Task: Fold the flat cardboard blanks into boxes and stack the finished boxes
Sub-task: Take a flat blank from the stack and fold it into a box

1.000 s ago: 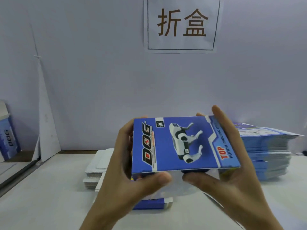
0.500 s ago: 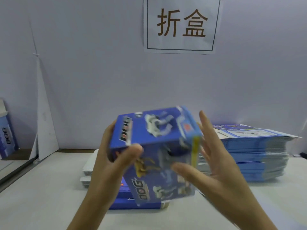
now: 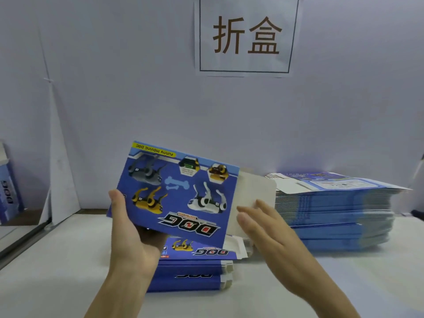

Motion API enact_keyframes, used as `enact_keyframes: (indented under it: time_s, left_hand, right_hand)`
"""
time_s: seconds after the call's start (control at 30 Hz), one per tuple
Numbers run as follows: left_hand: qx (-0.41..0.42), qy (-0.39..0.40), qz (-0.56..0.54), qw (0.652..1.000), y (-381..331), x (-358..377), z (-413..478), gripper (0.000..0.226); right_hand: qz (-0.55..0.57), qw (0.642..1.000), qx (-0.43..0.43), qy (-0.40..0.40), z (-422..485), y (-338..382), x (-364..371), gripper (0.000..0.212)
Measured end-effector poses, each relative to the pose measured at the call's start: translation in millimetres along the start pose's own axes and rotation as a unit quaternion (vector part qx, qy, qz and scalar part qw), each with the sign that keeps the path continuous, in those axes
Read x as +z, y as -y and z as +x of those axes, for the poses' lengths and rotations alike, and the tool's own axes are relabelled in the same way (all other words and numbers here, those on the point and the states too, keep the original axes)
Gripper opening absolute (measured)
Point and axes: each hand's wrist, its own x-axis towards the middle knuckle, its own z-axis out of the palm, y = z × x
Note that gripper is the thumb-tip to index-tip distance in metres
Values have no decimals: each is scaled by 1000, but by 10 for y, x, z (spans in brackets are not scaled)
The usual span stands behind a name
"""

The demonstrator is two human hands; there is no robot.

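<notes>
My left hand (image 3: 128, 228) grips the lower left corner of a blue "DOG" box (image 3: 176, 191), held above the table with its printed back face toward me, upside down. A grey end flap (image 3: 254, 193) sticks out on its right side. Straight fingers of my right hand (image 3: 263, 230) touch that flap. Under the box, a low stack of folded blue boxes (image 3: 190, 269) lies on the table. A tall pile of flat blue blanks (image 3: 332, 212) sits to the right.
The white table (image 3: 57, 260) runs to a lilac wall with a paper sign (image 3: 246, 35). Another blue box (image 3: 9, 193) stands at the far left edge beside a white paper cone (image 3: 62, 171).
The box has been turned over from its front face to its back face. My right hand has left the box's side and now lies against the end flap.
</notes>
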Motion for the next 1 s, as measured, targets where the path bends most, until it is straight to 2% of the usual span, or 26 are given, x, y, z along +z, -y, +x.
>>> enact_keyframes:
  time_s: [0.07,0.13,0.17,0.2,0.23,0.3,0.37,0.4,0.47,0.53,0.63,0.73,0.83,0.9,1.0]
  left_hand:
    - [-40,-3,2,999,19,-3,29,43]
    - [-90,6,15,996,19,-17,68,41]
    - [-110,15,30,993,9,-35,82,35]
    - [-112,15,59,992,4,-61,101,26]
    - [-91,-2,109,990,-6,-80,110,22]
    - [4,-21,222,975,-33,-86,95,40]
    - [111,35,301,947,-86,-39,15,62]
    - [150,87,330,928,-108,-9,-44,62]
    - [177,184,386,886,-109,64,-184,49]
    - [178,214,423,862,-51,95,-297,56]
    - [166,152,482,847,47,117,-355,70]
    - [173,88,541,818,70,131,-304,40]
    - [224,70,556,797,44,91,-237,9]
    - [222,82,554,798,47,85,-243,18]
    - [234,107,541,801,88,127,-323,38]
  right_hand:
    - [47,998,-43,-12,-19,80,67,41]
    - [41,992,-104,-61,-23,124,112,19]
    - [21,985,-138,-103,-25,124,116,15]
    - [-4,973,-171,-153,-34,120,107,20]
    - [-42,956,-206,-204,-37,110,74,22]
    - [-160,900,-276,-298,-35,97,-25,20]
    - [-258,849,-309,-342,-51,80,-112,20]
    - [-288,836,-324,-337,-54,80,-143,22]
    - [-335,821,-352,-299,-49,83,-164,30]
    - [-365,810,-376,-264,-22,68,-154,35]
    - [-344,830,-376,-226,19,12,-110,44]
    - [-224,884,-323,-254,21,-24,-84,32]
    - [-95,923,-198,-316,17,14,-97,22]
    - [16,960,-104,-260,14,55,-125,9]
    - [113,970,-56,-209,-8,74,-155,5]
